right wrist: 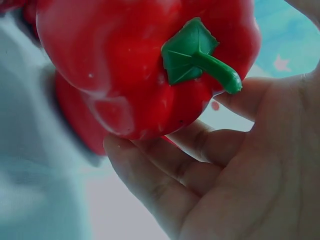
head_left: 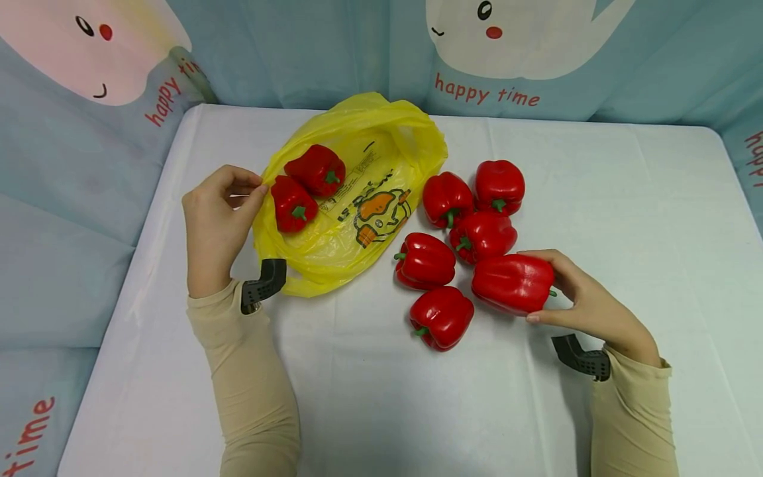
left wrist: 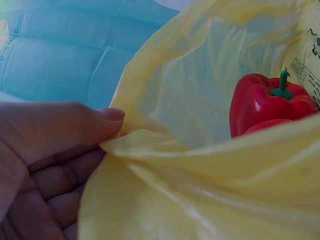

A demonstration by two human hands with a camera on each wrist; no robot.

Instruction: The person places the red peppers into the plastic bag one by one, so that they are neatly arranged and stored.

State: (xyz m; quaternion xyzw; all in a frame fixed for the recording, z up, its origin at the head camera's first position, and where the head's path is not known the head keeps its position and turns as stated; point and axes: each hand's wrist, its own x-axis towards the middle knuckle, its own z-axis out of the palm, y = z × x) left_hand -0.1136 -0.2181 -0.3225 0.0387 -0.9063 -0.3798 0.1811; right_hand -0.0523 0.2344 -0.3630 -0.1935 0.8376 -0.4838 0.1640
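Note:
My left hand (head_left: pixel 219 222) pinches the left rim of a yellow plastic bag (head_left: pixel 381 126) between thumb and fingers. The bag lies with its mouth spread, and two red bell peppers (head_left: pixel 318 170) rest inside it. In the left wrist view the bag's edge is bunched at the fingertips, with a red bell pepper (left wrist: pixel 260 102) beyond. On the right, my right hand (head_left: pixel 590 308) holds a red bell pepper (head_left: pixel 512 283) by its stem end, thumb on the near side and fingers on the far side. The right wrist view shows its green stem (right wrist: pixel 217 70) facing the palm.
Several more red bell peppers (head_left: pixel 426 262) lie clustered on the white table (head_left: pixel 369 397) between the bag and my right hand. A blue curtain (head_left: pixel 310 53) with printed figures hangs behind the table and along its left side.

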